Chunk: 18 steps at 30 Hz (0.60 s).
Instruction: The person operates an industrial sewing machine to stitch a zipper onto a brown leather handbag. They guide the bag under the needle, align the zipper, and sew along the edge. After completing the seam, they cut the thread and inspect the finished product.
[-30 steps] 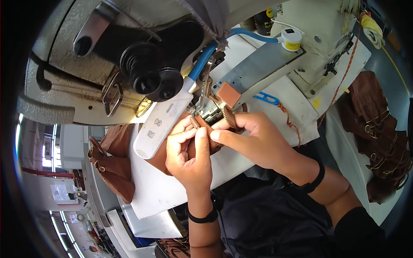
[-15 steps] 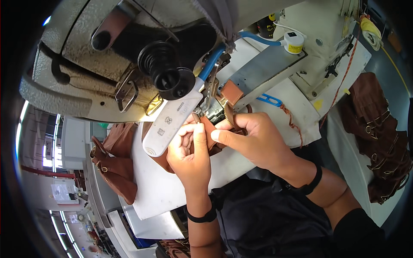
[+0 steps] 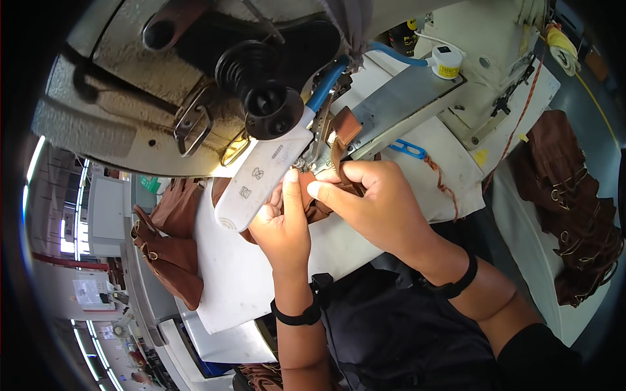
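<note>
Under the sewing machine's needle area [image 3: 306, 163], a brown leather bag piece [image 3: 317, 212] lies on the white work surface, partly hidden by my hands. My left hand [image 3: 285, 225] is closed, thumb stretched along the leather's left edge close to the presser foot. From the right, my right hand [image 3: 375, 202] pinches the same piece between thumb and forefinger. A brass-toothed zipper [image 3: 336, 156] rises beside the right fingertips, with a square brown leather tab [image 3: 347, 124] at its far end. A white lamp [image 3: 261, 177] on a blue neck hangs over my left fingers.
The sewing machine head [image 3: 124, 111] fills the upper left. Brown leather bags [image 3: 169, 260] stand at left, and more brown leather pieces with rings [image 3: 567, 195] are piled at right. A blue plastic tool [image 3: 409, 148] with an orange cord lies right of my hands.
Both hands have shifted slightly up toward the needle, the leather piece with them. The zipper and tab have tilted a little. The whole view has moved slightly.
</note>
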Motion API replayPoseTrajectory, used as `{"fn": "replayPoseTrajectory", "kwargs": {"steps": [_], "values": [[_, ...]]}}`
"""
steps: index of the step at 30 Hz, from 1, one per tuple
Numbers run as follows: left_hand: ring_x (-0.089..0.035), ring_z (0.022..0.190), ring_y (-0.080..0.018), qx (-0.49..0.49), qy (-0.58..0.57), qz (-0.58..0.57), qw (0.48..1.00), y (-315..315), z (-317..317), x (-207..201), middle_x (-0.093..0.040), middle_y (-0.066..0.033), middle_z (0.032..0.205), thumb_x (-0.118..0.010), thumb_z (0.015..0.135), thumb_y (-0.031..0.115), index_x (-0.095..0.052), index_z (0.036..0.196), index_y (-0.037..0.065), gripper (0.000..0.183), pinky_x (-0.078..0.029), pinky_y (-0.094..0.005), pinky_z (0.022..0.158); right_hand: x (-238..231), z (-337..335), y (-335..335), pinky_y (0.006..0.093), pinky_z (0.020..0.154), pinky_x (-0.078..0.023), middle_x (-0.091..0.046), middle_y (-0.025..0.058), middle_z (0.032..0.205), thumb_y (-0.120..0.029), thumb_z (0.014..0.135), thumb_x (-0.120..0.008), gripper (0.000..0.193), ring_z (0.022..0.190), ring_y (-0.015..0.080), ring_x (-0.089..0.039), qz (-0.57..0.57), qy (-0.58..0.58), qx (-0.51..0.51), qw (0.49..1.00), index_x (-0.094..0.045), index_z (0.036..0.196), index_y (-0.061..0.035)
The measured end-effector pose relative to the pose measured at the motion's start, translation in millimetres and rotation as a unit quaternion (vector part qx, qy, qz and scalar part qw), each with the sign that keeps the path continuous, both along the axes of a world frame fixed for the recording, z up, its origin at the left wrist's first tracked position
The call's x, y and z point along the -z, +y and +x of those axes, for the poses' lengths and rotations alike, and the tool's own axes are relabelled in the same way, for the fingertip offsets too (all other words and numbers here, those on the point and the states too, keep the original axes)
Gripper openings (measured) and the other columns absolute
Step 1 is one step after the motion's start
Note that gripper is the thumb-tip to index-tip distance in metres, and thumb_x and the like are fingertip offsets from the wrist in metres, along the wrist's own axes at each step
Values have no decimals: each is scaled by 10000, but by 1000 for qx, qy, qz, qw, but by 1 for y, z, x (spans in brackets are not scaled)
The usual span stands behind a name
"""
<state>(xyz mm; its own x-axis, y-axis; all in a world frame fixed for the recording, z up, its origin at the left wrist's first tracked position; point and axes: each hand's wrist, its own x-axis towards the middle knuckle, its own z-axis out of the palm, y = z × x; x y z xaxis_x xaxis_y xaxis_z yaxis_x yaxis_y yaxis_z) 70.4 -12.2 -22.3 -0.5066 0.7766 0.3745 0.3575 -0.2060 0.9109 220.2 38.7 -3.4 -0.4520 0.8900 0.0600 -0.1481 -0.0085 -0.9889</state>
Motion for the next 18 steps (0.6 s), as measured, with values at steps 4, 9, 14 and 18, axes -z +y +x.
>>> {"fn": "replayPoseTrajectory", "kwargs": {"steps": [4, 9, 14, 18], "values": [[-671, 1093, -146, -39, 109, -8, 993, -9, 5, -8, -701, -126, 1207, -631, 1033, 14, -625, 1156, -27, 129, -546, -272, 878, 12, 10, 8, 269, 734, -479, -671, 17, 832, -143, 956, -730, 189, 787, 55, -561, 28, -20, -70, 997, -726, 992, 43], [-653, 1253, -317, -38, 466, 58, 882, -38, 13, -8, -687, -170, 1314, -619, 984, -43, -652, 1240, -17, 259, -515, -408, 1053, 42, 29, 15, 324, 900, -498, -711, 54, 1003, -153, 960, -724, 205, 935, 133, -613, 167, -47, -66, 983, -737, 1091, 4], [-548, 1391, -333, -34, 594, -15, 804, -56, 13, 3, -631, -114, 1440, -772, 895, 113, -601, 1422, 57, 557, -335, -505, 1207, 22, 35, 10, 278, 778, -502, -683, 22, 994, -153, 1005, -673, 177, 860, 77, -581, 57, -34, -170, 983, -707, 1017, 21], [-589, 1329, -286, -49, 667, -27, 743, -56, 2, -5, -643, -84, 1424, -837, 820, 149, -612, 1417, 72, 642, -375, -461, 1164, 21, 23, -1, 265, 811, -566, -720, 51, 1018, -125, 1028, -636, 216, 913, 85, -664, -69, 117, -172, 976, -693, 1099, 72]]}}
